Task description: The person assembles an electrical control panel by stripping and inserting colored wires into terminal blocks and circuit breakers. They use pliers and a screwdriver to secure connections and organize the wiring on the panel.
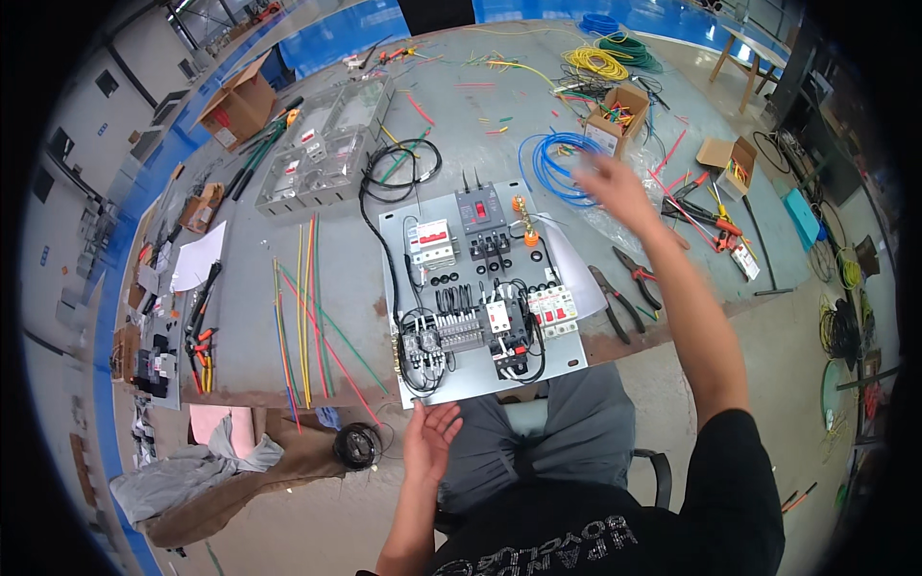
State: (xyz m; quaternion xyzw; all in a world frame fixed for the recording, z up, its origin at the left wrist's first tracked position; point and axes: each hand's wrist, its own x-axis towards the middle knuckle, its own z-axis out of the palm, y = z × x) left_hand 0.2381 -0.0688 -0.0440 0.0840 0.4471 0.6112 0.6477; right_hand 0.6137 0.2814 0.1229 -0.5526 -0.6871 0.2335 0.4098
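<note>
A metal mounting plate (567,355) lies before me at the table's front edge, carrying wired electrical parts. On it are a dark circuit breaker (480,208) with a red switch, a white breaker (432,242), a terminal strip (459,330), a contactor (509,336) and small breakers (554,312). My left hand (432,440) is just below the plate's near edge, palm up, fingers apart and holding nothing visible. Over the right side of a blue wire coil (552,171) hovers my right hand (615,187), smeared by motion; its fingers and anything in them are unclear.
Pliers (624,288) lie right of the plate, beyond them more tools (706,216). Cartons (615,115) of small coloured pieces stand at back right. Coloured wire lengths (312,307) and clear-lidded grey boxes (331,144) are left. A black cable (370,211) runs beside the plate.
</note>
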